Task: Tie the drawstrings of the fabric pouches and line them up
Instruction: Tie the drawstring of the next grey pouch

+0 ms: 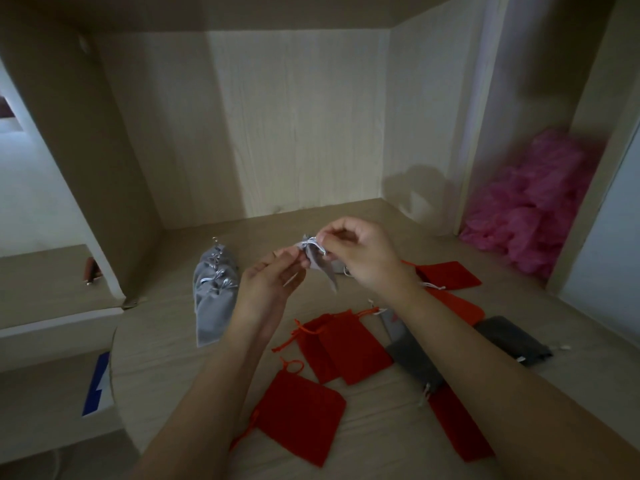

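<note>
A person's two hands work a light grey pouch [320, 263] held in the air above the far middle of a pale wood-grain bench [363, 216]. The left hand [273, 278] has its grip pinched on the pouch's gathered neck from the left. The right hand [360, 254] has its grip closed on the silver drawstring [311, 242] at the pouch's top, with thumb and fingertips drawn together. The pouch body hangs down between the two hands.

To the left, a row of grey pouches [213, 289] with silver strings lies end to end, running from far to near and overlapping. Loose red pouches are scattered nearer the camera: two overlapping ones [346, 344] in the middle, one [301, 407] at the near centre, and one [450, 273] to the right, just beyond the right wrist. A dark grey pouch [512, 339] lies on the right, and another [412, 362] shows between the forearms.

A heap of crumpled pink material [533, 202] fills the far right corner, against an upright panel. Below the bench's left edge sits a blue-and-white label [98, 386]. Any writing on it cannot be made out.
</note>
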Demonstrator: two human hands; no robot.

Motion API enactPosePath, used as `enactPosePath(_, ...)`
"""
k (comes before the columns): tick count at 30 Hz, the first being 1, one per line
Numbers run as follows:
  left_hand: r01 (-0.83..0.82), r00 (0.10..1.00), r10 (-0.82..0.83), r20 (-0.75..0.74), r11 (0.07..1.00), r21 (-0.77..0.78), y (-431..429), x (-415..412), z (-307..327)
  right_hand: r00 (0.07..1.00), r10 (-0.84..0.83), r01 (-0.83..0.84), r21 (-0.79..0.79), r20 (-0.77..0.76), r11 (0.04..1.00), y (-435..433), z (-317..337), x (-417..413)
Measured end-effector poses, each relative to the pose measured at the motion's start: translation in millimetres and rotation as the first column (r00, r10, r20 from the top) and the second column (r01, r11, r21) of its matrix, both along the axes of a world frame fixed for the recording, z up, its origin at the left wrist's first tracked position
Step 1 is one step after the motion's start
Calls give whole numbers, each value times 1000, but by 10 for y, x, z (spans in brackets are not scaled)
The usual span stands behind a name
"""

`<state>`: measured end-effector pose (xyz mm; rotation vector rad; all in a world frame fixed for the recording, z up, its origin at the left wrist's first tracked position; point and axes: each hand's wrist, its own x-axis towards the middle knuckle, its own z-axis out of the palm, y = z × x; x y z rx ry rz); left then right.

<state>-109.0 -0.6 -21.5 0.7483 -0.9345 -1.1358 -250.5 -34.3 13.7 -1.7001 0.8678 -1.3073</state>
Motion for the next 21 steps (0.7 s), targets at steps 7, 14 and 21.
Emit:
enactPosePath(7,83,982,-65,-177,992,94,-9,-8,32,979,-117,81,-212,-166,974,40,-41,29)
enactPosePath(14,72,990,-60,-126,993,90,-8,-33,20,890,-265,121,-368,-371,922,45,-11,-6)
enactPosePath(21,147,976,-169,139,977,152,21,-51,-33,942,-251,215,-177,-222,961,-14,-18,-10)
